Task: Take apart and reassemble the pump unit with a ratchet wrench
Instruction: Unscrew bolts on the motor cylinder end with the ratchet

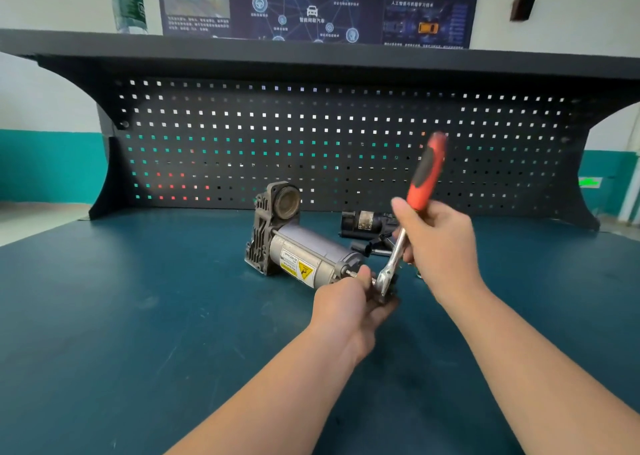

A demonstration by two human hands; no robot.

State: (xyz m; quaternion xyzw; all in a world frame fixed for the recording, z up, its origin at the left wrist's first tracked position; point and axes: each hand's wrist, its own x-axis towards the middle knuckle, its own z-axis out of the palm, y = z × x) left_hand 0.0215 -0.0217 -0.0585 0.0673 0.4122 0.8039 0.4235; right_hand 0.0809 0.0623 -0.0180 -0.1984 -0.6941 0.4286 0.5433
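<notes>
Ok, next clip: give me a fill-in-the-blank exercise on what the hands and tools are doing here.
1. The right hand grips the ratchet wrench by its ____ and black handle.
2. The wrench head sits at the end of the pump unit nearest the ____ hand.
3. The pump unit lies on a ____ bench top.
4. A ____ warning label is on the pump's cylinder.

Missing words: red; left; green; yellow
</notes>
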